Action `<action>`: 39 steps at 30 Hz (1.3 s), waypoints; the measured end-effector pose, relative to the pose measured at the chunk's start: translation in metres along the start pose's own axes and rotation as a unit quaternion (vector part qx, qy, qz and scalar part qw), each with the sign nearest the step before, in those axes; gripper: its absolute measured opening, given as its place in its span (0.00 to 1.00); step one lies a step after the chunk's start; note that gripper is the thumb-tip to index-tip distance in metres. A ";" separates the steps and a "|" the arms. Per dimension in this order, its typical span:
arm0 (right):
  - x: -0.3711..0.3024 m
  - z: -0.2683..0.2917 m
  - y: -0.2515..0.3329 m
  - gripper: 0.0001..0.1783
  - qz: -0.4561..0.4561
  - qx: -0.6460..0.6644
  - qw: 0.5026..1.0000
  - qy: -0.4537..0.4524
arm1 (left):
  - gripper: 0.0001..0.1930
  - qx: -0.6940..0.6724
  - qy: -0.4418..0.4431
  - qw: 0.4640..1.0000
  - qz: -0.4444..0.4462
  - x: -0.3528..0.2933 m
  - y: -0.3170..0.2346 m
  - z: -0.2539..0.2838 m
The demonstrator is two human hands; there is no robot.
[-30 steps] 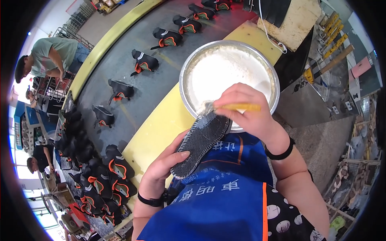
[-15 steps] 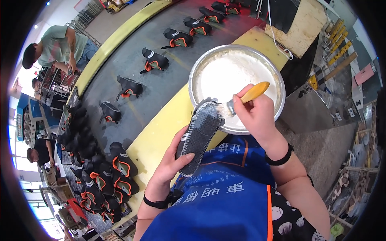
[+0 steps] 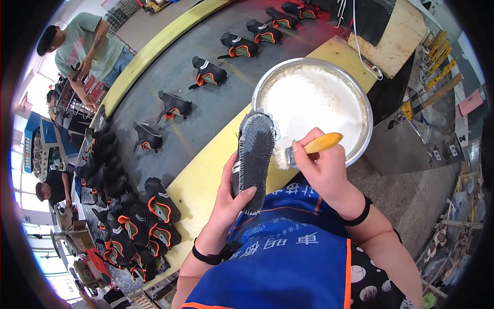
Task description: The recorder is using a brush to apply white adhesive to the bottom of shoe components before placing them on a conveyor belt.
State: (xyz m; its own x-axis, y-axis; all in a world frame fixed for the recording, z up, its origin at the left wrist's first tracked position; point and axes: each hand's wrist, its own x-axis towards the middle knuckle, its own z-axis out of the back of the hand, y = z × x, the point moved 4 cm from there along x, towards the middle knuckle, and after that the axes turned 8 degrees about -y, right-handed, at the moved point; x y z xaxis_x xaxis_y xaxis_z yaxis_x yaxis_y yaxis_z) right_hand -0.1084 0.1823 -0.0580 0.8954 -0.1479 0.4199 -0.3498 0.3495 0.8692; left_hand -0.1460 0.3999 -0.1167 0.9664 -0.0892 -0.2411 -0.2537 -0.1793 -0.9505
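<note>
My left hand (image 3: 232, 193) is closed round the heel end of a shoe upper (image 3: 256, 154), its dark stitched sole side turned up toward me. Wet shine covers much of that underside, and a ring of pale stitches runs along its edge. In my right hand (image 3: 324, 164) is a paintbrush (image 3: 323, 143) with a yellow wooden handle, gripped near its metal band. White-coated bristles point left, a little apart from the shoe upper's edge. Just beyond both hands stands a wide metal basin (image 3: 368, 110) of white creamy liquid.
Several black-and-orange shoe uppers (image 3: 210, 72) stand spaced along a dark conveyor belt (image 3: 180, 131) with yellow borders (image 3: 203, 180). More uppers (image 3: 136, 226) are heaped at left. A co-worker (image 3: 95, 46) stands across the belt, and another person (image 3: 54, 186) is farther left.
The brush has moved off the shoe upper's toe, down and toward me. The upper has turned more upright. Across the belt, the co-worker has straightened and lifted a dark item.
</note>
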 end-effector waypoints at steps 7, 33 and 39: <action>0.010 -0.003 0.005 0.07 0.035 0.067 0.995 -0.060 | 0.47 -0.005 0.023 1.000 -0.016 -0.003 0.007 0.002; 0.033 0.026 -0.005 0.07 0.221 -0.032 0.971 -0.084 | 0.43 -0.040 0.055 0.998 -0.007 -0.018 -0.004 0.040; 0.007 0.093 -0.110 0.17 -0.047 0.013 0.971 -0.233 | 0.41 0.148 -0.237 0.950 -0.136 -0.036 0.030 0.112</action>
State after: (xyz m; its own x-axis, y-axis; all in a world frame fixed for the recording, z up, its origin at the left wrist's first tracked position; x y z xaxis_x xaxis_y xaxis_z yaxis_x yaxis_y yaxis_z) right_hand -0.0895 0.0573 -0.1263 0.7042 -0.5824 0.4062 -0.2846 0.2925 0.9129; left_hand -0.1839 0.5078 -0.1589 0.9224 0.3852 0.0272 -0.0366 0.1575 -0.9868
